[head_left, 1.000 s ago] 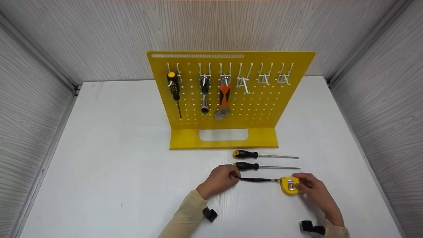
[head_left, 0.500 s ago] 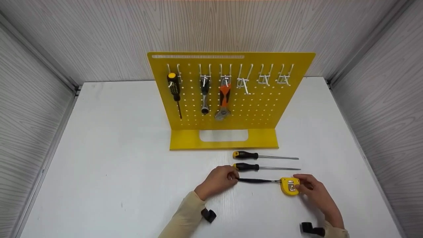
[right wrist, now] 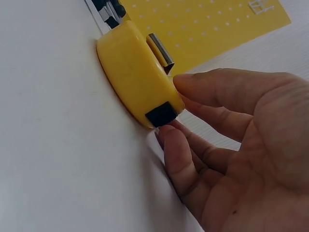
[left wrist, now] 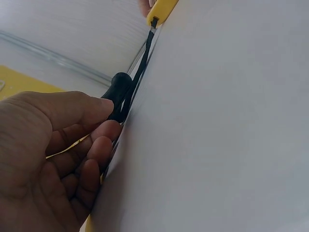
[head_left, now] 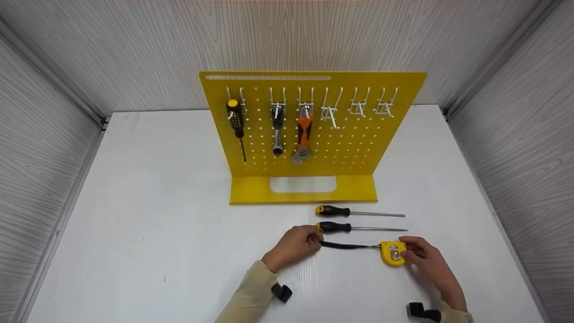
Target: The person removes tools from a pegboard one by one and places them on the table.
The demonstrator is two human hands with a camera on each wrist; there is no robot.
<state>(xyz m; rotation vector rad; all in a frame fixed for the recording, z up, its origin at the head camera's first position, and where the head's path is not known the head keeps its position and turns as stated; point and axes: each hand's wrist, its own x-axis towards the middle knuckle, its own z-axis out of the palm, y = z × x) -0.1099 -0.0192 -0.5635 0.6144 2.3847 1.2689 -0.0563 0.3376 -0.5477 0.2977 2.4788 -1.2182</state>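
My left hand (head_left: 293, 246) pinches the free end of a black wrist strap (head_left: 345, 246), stretched out along the white table. The strap's other end is tied to a yellow tape measure (head_left: 393, 254) lying flat with its metal clip upward. Thumb and fingers of my right hand (head_left: 432, 264) grip the tape measure at its right side. In the right wrist view, the tape measure (right wrist: 130, 67) shows a black patch by the fingertips. Just beyond the strap lie two black-and-yellow screwdrivers, a nearer one (head_left: 334, 227) beside my left fingertips and a farther one (head_left: 332, 211).
A yellow pegboard (head_left: 350, 148) stands behind, with white hooks along its upper part. From it hang a screwdriver (head_left: 236, 119), a ratchet wrench (head_left: 277, 130) and an orange-handled adjustable wrench (head_left: 305, 130). Three hooks at the right, including a long one (head_left: 331, 115), carry nothing.
My left hand has shifted slightly left with the strap's end. The strap now bows a little. My right hand and the tape measure stay nearly still.
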